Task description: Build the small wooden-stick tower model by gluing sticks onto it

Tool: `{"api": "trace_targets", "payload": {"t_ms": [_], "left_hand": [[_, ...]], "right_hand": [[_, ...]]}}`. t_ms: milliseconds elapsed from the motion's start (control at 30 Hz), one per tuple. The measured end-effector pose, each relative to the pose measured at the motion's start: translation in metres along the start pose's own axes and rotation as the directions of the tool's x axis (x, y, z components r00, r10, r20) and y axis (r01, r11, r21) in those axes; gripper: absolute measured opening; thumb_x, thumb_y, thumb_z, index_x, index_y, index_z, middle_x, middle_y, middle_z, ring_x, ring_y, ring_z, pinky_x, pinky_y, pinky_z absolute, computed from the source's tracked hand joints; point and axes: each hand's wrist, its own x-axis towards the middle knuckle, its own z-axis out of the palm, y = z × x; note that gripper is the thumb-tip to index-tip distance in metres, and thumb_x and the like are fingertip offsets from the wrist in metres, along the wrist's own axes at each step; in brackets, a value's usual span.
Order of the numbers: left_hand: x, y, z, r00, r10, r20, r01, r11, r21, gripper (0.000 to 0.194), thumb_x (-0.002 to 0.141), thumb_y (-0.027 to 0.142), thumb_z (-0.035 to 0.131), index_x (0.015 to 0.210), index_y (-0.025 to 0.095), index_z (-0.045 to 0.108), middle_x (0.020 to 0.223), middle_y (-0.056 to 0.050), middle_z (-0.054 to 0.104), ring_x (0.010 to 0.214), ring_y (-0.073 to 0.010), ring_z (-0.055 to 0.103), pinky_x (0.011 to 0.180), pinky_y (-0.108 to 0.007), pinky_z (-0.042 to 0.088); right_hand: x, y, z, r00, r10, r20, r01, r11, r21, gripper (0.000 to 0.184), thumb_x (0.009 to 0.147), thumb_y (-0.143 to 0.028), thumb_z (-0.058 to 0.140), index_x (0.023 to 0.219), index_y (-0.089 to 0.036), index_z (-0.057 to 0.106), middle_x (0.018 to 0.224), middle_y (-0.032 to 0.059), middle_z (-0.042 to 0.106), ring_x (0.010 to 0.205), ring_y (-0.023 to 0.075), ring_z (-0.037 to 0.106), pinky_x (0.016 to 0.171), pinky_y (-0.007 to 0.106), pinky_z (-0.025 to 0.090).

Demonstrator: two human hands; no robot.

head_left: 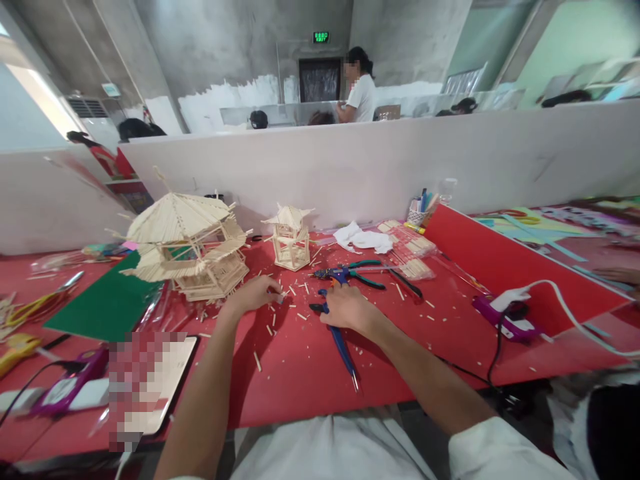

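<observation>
My left hand (256,294) is just above the red table, thumb and fingers pinched at a tiny pale piece (281,297) too small to identify. My right hand (346,305) rests palm down with fingers curled over a blue-handled tool with dark jaws (317,308); what its fingers grip is hidden. A blue tool with two thin metal tips (345,357) extends below that hand. Just beyond it lie pliers with teal and black handles (367,265). A small stick pavilion (291,243) stands behind my hands, and a larger stick pavilion (187,250) is to the left.
Cut stick bits litter the red tabletop (290,393). A green board (103,307), a tablet (173,380) and yellow-handled scissors (35,310) lie left. White cloth (363,238), bagged sticks (413,247), a red board (520,273) and a purple power strip (505,320) are right.
</observation>
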Motion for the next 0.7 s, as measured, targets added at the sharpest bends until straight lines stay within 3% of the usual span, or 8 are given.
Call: {"api": "trace_targets", "payload": {"t_ms": [233,400,533,700], "left_hand": [[0.001,-0.01,-0.008,0.985,-0.105,-0.134,0.129,0.975,0.18,0.019,0.082,0.029,0.058,0.083,0.017,0.073,0.078,-0.006,0.072,0.067,-0.0167,0.06,0.063,-0.024,0.037],[0.002,-0.013,-0.005,0.996,-0.015,-0.088,0.034,0.976,0.217,0.018,0.084,0.027,0.058,0.084,0.017,0.074,0.083,-0.007,0.073,0.072,-0.017,0.062,0.065,-0.024,0.038],[0.002,-0.012,-0.002,0.999,-0.012,-0.053,0.025,0.968,0.25,0.019,0.082,0.021,0.057,0.087,0.017,0.074,0.087,-0.008,0.074,0.077,-0.0174,0.064,0.069,-0.023,0.04],[0.001,-0.012,0.0,1.0,-0.007,-0.008,0.008,0.973,0.233,0.019,0.083,0.024,0.057,0.088,0.017,0.074,0.09,-0.007,0.075,0.079,-0.0169,0.064,0.07,-0.022,0.04]], "right_hand": [[0.002,0.005,0.002,0.999,-0.02,0.033,0.021,0.999,-0.026,0.048,0.08,-0.044,0.057,0.107,-0.006,0.069,0.108,0.0254,0.068,0.099,0.0344,0.066,0.081,0.038,0.05],[0.005,0.009,0.001,0.998,-0.032,-0.057,0.031,0.999,-0.009,0.057,0.084,-0.058,0.056,0.107,-0.006,0.066,0.102,0.024,0.069,0.095,0.0338,0.067,0.078,0.038,0.05],[0.009,0.007,-0.003,0.982,-0.035,-0.186,0.042,0.999,0.032,0.038,0.092,-0.044,0.051,0.111,-0.012,0.06,0.102,0.0194,0.07,0.094,0.029,0.068,0.078,0.034,0.048],[0.014,-0.001,-0.001,0.943,-0.17,-0.285,0.2,0.977,0.079,0.019,0.095,-0.03,0.048,0.102,-0.017,0.061,0.101,0.0122,0.069,0.093,0.0241,0.066,0.076,0.029,0.045]]}}
